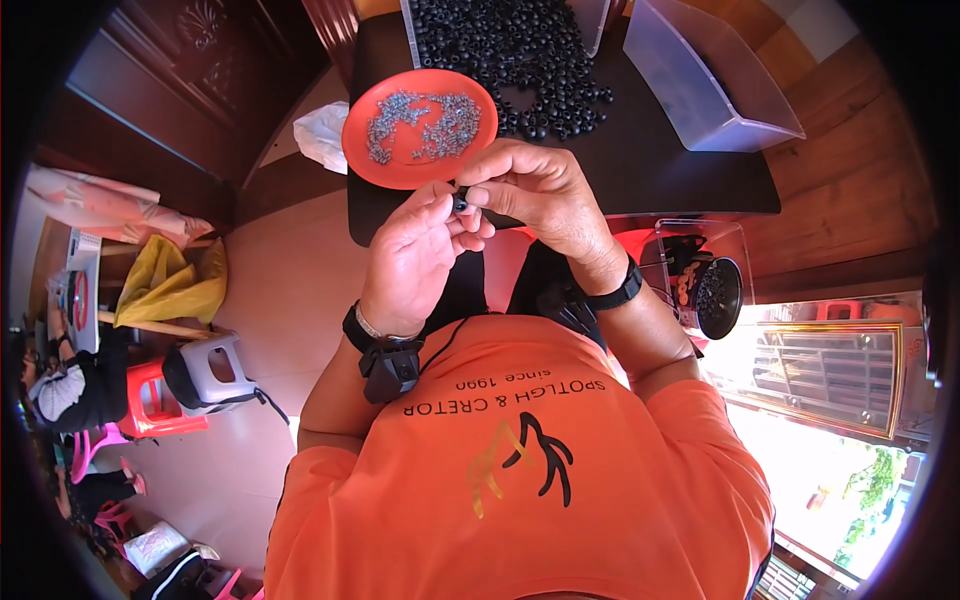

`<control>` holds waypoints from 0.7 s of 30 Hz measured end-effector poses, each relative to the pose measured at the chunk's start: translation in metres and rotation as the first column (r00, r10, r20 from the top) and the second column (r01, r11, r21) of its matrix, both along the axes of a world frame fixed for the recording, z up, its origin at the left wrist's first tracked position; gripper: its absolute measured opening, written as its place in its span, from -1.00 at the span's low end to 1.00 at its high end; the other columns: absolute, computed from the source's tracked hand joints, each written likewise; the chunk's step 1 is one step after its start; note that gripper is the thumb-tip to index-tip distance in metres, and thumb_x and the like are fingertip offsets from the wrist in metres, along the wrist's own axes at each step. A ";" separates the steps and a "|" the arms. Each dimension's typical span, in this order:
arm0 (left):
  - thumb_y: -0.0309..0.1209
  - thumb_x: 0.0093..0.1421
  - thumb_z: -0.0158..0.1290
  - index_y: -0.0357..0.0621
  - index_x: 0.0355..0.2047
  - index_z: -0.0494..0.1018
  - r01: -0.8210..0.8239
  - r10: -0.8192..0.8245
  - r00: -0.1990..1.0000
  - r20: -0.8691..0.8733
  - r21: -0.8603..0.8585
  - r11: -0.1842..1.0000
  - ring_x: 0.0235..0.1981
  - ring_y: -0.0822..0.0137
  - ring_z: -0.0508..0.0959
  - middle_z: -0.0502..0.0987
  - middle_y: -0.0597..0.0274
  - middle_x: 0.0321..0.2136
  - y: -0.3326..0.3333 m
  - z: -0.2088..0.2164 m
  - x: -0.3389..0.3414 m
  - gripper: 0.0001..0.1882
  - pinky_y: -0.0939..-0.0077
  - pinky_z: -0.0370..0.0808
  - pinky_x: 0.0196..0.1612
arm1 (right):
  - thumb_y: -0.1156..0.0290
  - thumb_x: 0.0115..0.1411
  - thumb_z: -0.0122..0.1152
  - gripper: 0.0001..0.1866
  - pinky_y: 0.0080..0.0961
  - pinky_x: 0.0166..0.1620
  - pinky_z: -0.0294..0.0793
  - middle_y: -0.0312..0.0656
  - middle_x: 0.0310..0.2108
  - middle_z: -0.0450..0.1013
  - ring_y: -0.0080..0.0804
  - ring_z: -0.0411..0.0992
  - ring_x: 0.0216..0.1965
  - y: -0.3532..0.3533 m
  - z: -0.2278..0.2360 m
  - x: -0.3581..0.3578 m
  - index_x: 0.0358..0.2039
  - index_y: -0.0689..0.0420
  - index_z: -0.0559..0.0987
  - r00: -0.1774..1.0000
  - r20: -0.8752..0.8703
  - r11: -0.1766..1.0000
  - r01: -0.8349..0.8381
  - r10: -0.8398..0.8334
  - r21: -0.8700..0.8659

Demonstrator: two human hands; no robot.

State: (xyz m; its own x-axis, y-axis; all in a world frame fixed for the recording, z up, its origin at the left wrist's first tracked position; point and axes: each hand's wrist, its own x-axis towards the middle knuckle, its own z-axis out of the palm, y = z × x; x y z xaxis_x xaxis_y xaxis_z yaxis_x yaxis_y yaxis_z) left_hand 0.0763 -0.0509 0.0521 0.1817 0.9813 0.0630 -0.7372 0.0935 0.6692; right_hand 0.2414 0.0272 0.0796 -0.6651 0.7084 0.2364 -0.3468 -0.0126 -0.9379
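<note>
Between the fingertips of both hands, close to the table's front edge, is a small black round piece (460,203). My left hand (408,255), palm turned up, pinches it from the left. Thumb and forefinger of my right hand (540,195) close on it from the right. The fingers partly cover the piece, so its exact kind is unclear. Just beyond my hands, an orange-red plate (356,145) bears many tiny silvery metal bits (445,128). Behind the plate, a heap of similar black round pieces (500,50) spills out of a clear bin (597,30) onto the dark table (670,185).
A translucent bin (700,95) stands at the table's right. Below the right edge, a clear box (700,230) adjoins a round black container (720,298). A crumpled white bag (322,135) lies left of the plate. Stools (160,400) and another person (65,375) are far left.
</note>
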 end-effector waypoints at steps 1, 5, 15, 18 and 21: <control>-0.24 0.32 -0.14 -0.18 -0.16 0.38 0.002 -0.002 1.000 -0.009 -0.004 1.000 -0.22 0.28 0.51 0.47 0.25 -0.32 0.000 0.000 0.000 -0.72 0.40 0.39 -0.12 | 0.66 0.15 0.19 -0.84 -0.63 -0.19 0.55 -0.20 -0.27 0.50 -0.51 0.51 -0.27 0.001 -0.003 0.000 -0.24 0.27 0.60 1.000 -0.015 0.999 0.005 -0.004 0.047; -0.22 0.32 -0.14 -0.18 -0.20 0.39 0.020 -0.020 1.000 -0.008 -0.031 0.999 -0.22 0.27 0.50 0.47 0.25 -0.32 0.001 0.004 0.002 -0.72 0.39 0.39 -0.12 | 0.65 0.15 0.20 -0.84 -0.64 -0.19 0.55 -0.20 -0.26 0.50 -0.50 0.51 -0.26 0.002 -0.002 0.001 -0.23 0.26 0.61 1.000 0.000 0.989 0.017 -0.017 0.146; -0.24 0.33 -0.13 -0.16 -0.19 0.41 0.069 -0.068 0.997 0.032 -0.028 0.997 -0.22 0.33 0.48 0.46 0.26 -0.27 0.001 0.001 0.003 -0.74 0.40 0.39 -0.13 | 0.60 0.10 0.28 -0.77 -0.58 -0.18 0.52 -0.20 -0.22 0.51 -0.49 0.49 -0.23 -0.002 -0.005 0.003 -0.19 0.19 0.62 0.999 0.027 0.981 0.033 -0.039 0.193; -0.27 0.32 -0.12 -0.15 -0.14 0.41 0.018 -0.009 0.996 0.084 -0.105 0.994 -0.21 0.40 0.45 0.45 0.29 -0.22 -0.001 0.007 0.008 -0.74 0.41 0.38 -0.12 | 0.58 0.02 0.37 -0.68 -0.55 -0.13 0.49 -0.21 -0.19 0.51 -0.49 0.47 -0.21 -0.007 -0.010 0.001 -0.15 0.17 0.61 0.979 0.040 0.871 0.159 -0.200 0.464; -0.28 0.32 -0.12 -0.14 -0.09 0.41 0.039 -0.029 0.993 0.113 -0.094 0.995 -0.19 0.45 0.41 0.43 0.33 -0.18 -0.002 0.006 0.008 -0.73 0.41 0.36 -0.09 | 0.59 -0.04 0.40 -0.62 -0.52 -0.09 0.46 -0.22 -0.17 0.50 -0.50 0.45 -0.20 -0.013 -0.012 0.001 -0.14 0.16 0.61 0.966 0.026 0.850 0.212 -0.256 0.482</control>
